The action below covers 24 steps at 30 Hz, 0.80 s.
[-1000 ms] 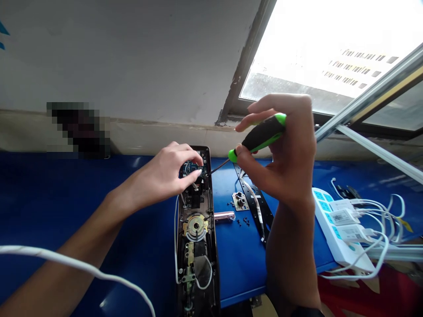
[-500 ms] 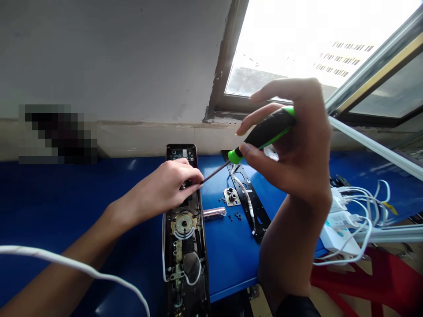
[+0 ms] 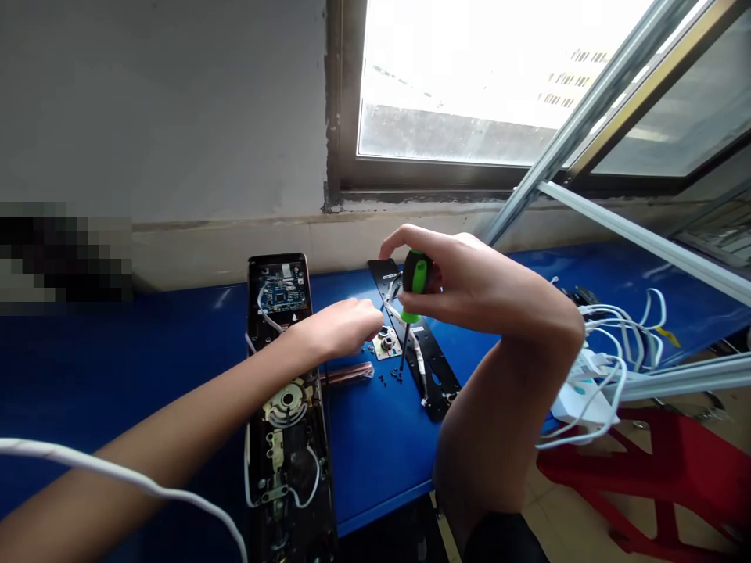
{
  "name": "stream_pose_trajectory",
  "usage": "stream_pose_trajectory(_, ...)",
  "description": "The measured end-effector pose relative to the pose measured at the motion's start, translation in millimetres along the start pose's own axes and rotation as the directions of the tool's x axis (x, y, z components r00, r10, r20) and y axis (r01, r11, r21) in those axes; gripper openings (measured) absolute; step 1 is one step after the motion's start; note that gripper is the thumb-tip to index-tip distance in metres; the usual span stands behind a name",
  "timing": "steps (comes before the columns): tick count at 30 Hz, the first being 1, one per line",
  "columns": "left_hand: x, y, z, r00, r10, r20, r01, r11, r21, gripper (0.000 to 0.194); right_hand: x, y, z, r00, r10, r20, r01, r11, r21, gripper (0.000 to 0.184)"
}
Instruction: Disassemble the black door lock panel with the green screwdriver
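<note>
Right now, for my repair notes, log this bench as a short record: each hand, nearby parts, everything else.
left hand: fingers curled just above a small metal plate, contact unclear
right hand: grips a green-and-black screwdriver, shaft pointing down
nearby: small screws; black mounting plate; copper-coloured cylinder
open lock body: circuit board exposed
rest: blue table; white plug adapters; red stool; window

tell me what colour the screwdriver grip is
The screwdriver grip is black with bright green panels, and it shows best in the head view.
</note>
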<state>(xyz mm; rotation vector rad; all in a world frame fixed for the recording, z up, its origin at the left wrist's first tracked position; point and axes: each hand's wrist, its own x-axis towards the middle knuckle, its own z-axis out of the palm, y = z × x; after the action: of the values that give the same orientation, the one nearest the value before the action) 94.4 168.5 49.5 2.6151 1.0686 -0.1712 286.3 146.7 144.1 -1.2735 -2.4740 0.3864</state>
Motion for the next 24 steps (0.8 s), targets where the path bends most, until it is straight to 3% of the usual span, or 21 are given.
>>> stream_pose_trajectory(7, 13, 0, 5.1, 0.996, -0.034, 0.079, 0.037, 0.999, -0.037, 0.025, -8, 6, -6, 1.0, -0.009, -0.02, 0.009, 0.999, 0.03, 0.044)
stream_pose_trajectory(11, 7, -5, 5.4, 0.997, -0.038, 0.061, 0.042, 0.997, -0.063, 0.034, -7, 3, -5, 0.999, -0.021, -0.024, 0.022, 0.999, 0.034, 0.044)
stream_pose_trajectory(17, -33, -11, -13.8, 0.986, 0.034, -0.164, -0.061, 0.985, -0.163, 0.02, -6, -8, -5, 0.986, -0.154, -0.063, 0.16, 0.981, 0.111, 0.048)
stream_pose_trajectory(24, -113, -39, -30.4, 0.896, -0.045, -0.442, -0.044, 0.981, -0.189, 0.022, 2, -30, 3, 0.932, -0.294, -0.212, 0.34, 0.911, 0.234, 0.047)
